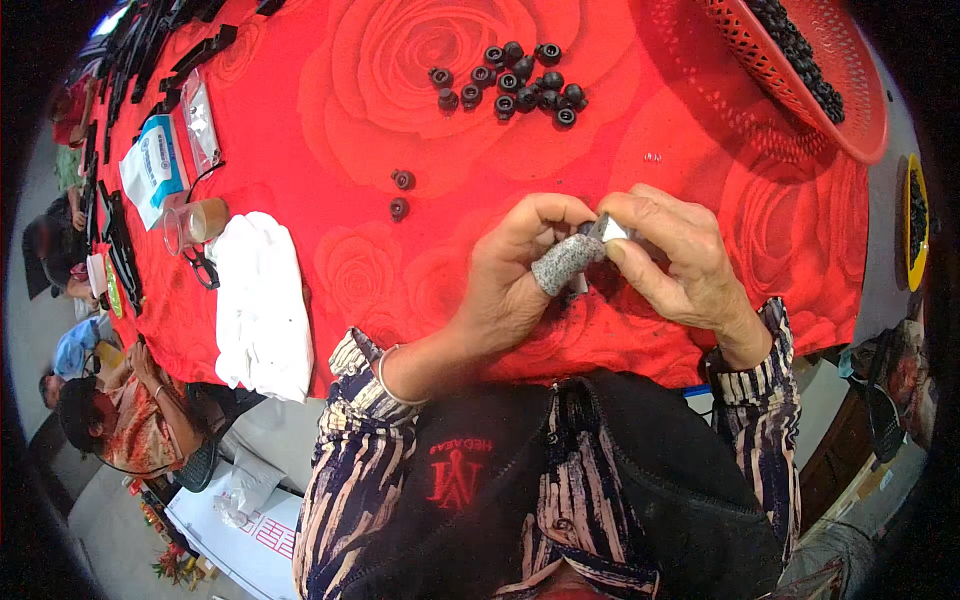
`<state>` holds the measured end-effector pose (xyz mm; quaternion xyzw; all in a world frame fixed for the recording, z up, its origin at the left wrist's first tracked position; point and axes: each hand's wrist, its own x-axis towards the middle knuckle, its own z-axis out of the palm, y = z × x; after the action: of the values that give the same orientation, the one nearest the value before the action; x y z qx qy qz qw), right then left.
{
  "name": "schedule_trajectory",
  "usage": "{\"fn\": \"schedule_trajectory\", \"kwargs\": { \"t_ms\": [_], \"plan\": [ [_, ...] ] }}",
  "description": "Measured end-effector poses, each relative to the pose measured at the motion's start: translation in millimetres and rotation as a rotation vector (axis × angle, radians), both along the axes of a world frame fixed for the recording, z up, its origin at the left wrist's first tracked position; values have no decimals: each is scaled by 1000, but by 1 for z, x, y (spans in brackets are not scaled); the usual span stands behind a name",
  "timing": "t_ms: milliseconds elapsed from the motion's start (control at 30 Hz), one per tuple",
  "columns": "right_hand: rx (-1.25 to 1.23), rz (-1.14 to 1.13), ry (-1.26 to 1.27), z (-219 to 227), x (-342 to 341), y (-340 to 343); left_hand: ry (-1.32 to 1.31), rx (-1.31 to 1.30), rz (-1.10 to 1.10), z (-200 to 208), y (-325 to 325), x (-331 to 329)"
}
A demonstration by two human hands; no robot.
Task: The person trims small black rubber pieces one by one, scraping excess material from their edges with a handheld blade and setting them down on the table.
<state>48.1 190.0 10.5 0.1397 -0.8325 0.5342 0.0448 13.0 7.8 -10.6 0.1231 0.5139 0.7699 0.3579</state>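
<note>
Red rose-print cloth [360, 215] covers the worktop, and just over it, toward the near edge and right of centre, the left hand [515, 270] and right hand [680, 255] both pinch a small dark piece [601, 223] with a pale, sharp-cornered face, left thumb wrapped in a speckled grey fabric-looking sleeve [566, 265]. Pale side kinda faces the right hand, but fingers cover so much I can't tell how its long axis runs. Smooth, roundish black knobs [508, 82] bunch up toward the far edge, with a perforated red plastic basket [862, 138] at the far right corner.
</note>
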Motion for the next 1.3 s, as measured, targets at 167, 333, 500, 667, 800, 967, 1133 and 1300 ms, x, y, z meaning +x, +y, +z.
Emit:
{"fn": "schedule_trajectory", "kwargs": {
  "t_ms": [167,333,500,667,800,967,1133,1300],
  "plan": [
    [-60,-33,-71,3,2,-2,0,-14,11,0,-3,-3],
    [-57,-104,-24,-1,2,-4,-41,18,27,3,-1,-6],
    [-51,-116,-15,-2,2,-5,-3,64,14,0,-2,-5],
    [-20,-73,-88,0,4,-3,-66,63,-15,2,-3,-7],
    [-52,-122,-21,-3,3,-4,32,42,-4,-3,-2,-4],
    [-42,-107,-60,-1,3,-4,30,57,-23,-3,-2,-7],
    [-40,-113,-51,-1,3,-3,27,70,-16,-2,-1,-7],
    [-24,-100,-28,-4,4,-2,12,63,-30,-3,-2,-6]
  ]
}}
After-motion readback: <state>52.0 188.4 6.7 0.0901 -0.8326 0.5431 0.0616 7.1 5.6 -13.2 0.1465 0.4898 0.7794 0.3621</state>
